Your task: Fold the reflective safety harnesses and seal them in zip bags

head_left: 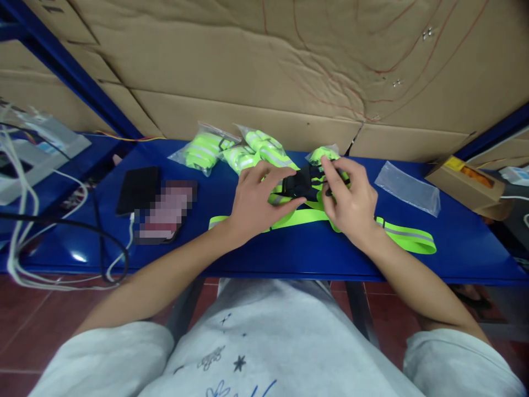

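A neon-yellow reflective strap point(407, 237) with a grey stripe and black sliders lies in loops on the blue table, stretching out to both sides of my hands. My left hand point(258, 198) grips a black plastic buckle point(298, 183) between thumb and fingers. Close to its right, my right hand point(350, 198) pinches a black buckle part at the strap; its fingertips partly cover that piece. Whether the two buckle parts are joined, I cannot tell. Just behind my hands sit several clear bags point(204, 149) of folded neon straps.
A flat clear plastic bag point(409, 187) lies to the right, beside an open cardboard box point(471, 184). On the left are a black flat object point(138, 190), a blurred-out phone point(167, 212) and tangled white cables point(25, 248). Cardboard point(231, 66) walls the back.
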Action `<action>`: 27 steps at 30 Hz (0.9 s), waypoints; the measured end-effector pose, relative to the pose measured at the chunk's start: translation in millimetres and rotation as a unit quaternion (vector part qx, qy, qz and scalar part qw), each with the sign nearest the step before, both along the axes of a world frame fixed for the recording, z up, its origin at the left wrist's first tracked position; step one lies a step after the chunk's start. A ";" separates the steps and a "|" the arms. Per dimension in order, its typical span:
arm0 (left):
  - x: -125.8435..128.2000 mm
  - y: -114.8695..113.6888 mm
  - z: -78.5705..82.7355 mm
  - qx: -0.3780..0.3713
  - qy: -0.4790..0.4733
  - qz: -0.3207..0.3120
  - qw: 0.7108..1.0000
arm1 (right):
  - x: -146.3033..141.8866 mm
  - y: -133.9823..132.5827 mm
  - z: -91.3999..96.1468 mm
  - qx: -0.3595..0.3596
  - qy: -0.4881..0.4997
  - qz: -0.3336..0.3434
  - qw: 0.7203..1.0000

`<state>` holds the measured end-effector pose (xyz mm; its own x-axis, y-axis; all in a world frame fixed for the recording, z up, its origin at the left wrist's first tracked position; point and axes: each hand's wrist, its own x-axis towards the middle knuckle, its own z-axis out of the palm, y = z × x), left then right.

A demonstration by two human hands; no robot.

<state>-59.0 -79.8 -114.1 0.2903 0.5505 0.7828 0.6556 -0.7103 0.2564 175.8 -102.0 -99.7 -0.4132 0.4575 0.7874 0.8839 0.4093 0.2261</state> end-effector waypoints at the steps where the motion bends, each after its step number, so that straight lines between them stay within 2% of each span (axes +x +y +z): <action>1: 0.8 -0.8 -0.5 -0.004 -0.003 -0.005 1.000 | -1.9 -0.3 -1.5 -0.003 -0.010 0.007 1.000; 6: 2.4 -0.9 -4.9 -0.017 -0.009 -0.024 1.000 | -7.8 0.0 -9.5 -0.017 -0.004 0.041 0.999; 11: 1.5 2.0 -10.0 0.037 -0.001 -0.045 0.998 | -13.9 -2.8 -13.8 -0.081 0.014 0.118 0.990; 17: -1.7 0.8 -2.3 0.026 -0.017 -0.044 0.999 | -13.7 1.8 -16.1 -0.100 0.055 0.225 0.968; 19: -2.3 1.0 -0.1 0.018 -0.051 -0.066 0.996 | -11.3 2.5 -14.5 -0.093 0.092 0.229 0.965; 21: -2.0 2.1 -0.5 0.006 -0.102 -0.112 0.988 | -8.2 2.6 -11.1 -0.107 0.141 0.221 0.959; 23: -0.7 4.0 -3.4 -0.008 -0.153 -0.160 0.975 | -5.0 3.5 -7.5 -0.176 0.184 0.227 0.940; 24: 0.2 5.2 -5.5 -0.016 -0.174 -0.178 0.968 | -3.8 4.6 -6.5 -0.230 0.203 0.240 0.921; 25: 1.0 6.4 -7.7 -0.022 -0.191 -0.192 0.962 | -3.0 6.0 -6.3 -0.291 0.222 0.259 0.894; 27: 2.6 8.8 -12.4 -0.043 -0.212 -0.215 0.952 | -3.3 9.0 -8.9 -0.409 0.268 0.301 0.819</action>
<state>-56.3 -71.0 -126.6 0.1706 0.5199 0.8370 0.1330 -0.8538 0.5033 172.5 -93.0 -108.5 -0.4528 0.7627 0.4617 0.3501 0.6284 -0.6947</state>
